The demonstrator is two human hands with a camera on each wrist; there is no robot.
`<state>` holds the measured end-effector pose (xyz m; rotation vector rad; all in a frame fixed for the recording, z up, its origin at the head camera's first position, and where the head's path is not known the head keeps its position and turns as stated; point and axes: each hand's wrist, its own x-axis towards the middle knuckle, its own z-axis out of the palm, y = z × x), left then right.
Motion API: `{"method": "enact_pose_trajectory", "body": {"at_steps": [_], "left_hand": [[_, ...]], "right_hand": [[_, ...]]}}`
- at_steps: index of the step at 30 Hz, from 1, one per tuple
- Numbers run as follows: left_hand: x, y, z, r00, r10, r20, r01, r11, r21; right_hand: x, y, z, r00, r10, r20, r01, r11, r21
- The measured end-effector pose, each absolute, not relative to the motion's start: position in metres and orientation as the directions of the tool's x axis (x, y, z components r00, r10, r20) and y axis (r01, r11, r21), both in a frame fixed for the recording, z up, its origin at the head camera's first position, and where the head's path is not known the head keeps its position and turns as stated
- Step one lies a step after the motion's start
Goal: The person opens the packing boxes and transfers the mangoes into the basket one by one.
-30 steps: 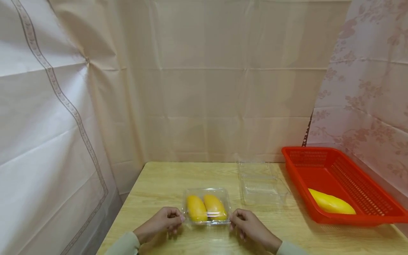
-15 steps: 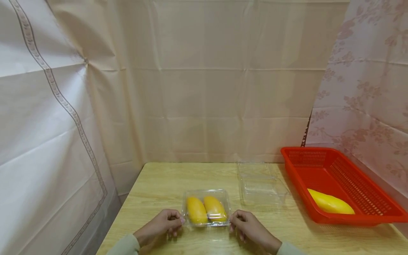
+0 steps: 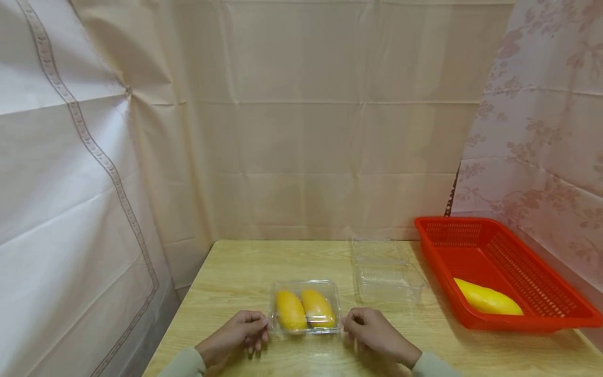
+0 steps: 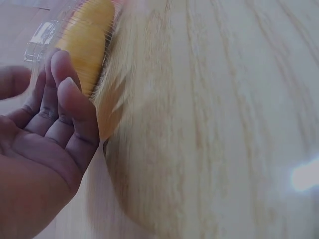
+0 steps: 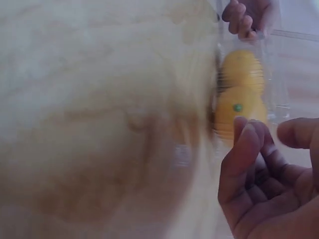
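A clear plastic clamshell box [image 3: 305,287] with its lid down sits on the wooden table, two yellow mangoes [image 3: 317,308] lying side by side in it. At the box's left front corner is my left hand [image 3: 237,335], fingers loosely bent; the left wrist view shows a gap between its thumb and fingers, with nothing held. My right hand [image 3: 377,335] is just off the right front corner. In the right wrist view its thumb stands apart from the curved fingers [image 5: 244,149], and nothing is between them. Whether the left fingertips still touch the box I cannot tell.
Behind and right of the box, another clear plastic container [image 3: 386,272] lies with its lid folded back. A red plastic basket [image 3: 447,285] stands at the table's right, holding one yellow mango [image 3: 487,298]. Cloth curtains [image 3: 301,131] hang behind and at both sides.
Both hands have loosened from the box's front corners. The right hand has shifted slightly right, the left slightly left. The box stays in nearly the same place.
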<state>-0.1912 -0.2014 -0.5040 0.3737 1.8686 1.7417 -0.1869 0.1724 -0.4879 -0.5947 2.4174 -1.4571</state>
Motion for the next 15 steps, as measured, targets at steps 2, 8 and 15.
{"method": "enact_pose_trajectory", "body": {"at_steps": [2, 8, 15], "left_hand": [[-0.191, -0.203, -0.505, -0.805, 0.557, -0.205, -0.178, 0.104, 0.979], [-0.191, -0.205, -0.506, -0.791, 0.574, -0.21, -0.203, 0.077, 0.976], [-0.19, -0.204, -0.506, -0.782, 0.585, -0.215, -0.223, 0.06, 0.973]], "right_hand": [[-0.187, 0.17, -0.483, -0.889, -0.457, 0.033, -0.267, 0.46, -0.847], [-0.185, 0.153, -0.463, -0.872, -0.433, 0.227, -0.46, 0.568, -0.683], [-0.186, 0.12, -0.446, -0.794, -0.534, 0.289, -0.579, 0.52, -0.628]]}}
